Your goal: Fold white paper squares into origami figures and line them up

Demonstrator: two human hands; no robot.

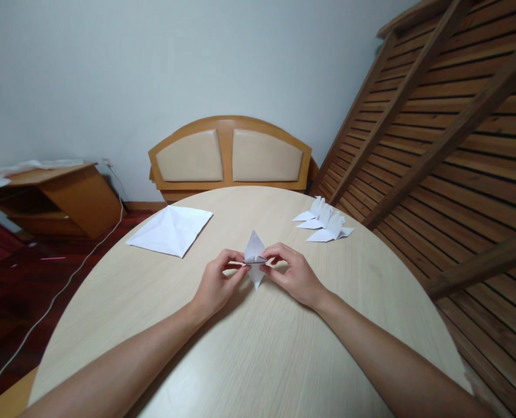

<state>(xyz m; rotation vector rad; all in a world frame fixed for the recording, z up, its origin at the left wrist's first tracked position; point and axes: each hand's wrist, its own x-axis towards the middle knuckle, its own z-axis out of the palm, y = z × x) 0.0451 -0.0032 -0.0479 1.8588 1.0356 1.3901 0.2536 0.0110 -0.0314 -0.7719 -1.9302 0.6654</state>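
A small piece of folded white paper (254, 245) is held just above the middle of the table, one pointed flap up and away from me, the other pointing down toward me. My left hand (221, 277) pinches its left side between thumb and fingers. On the opposite side, my right hand (294, 274) grips it the same way. A dark line runs across the fold between the two hands. Several finished-looking folded paper figures (327, 227) stand in a row at the right rear of the table. White creased paper sheets (170, 231) lie flat at the left rear.
The round pale wooden table (240, 360) fills the foreground. Behind it stands a padded wooden headboard (227, 157) against the wall. A slatted wooden frame (449, 145) leans at the right. A wooden cabinet (75, 200) and a white cable (72, 276) are at the left.
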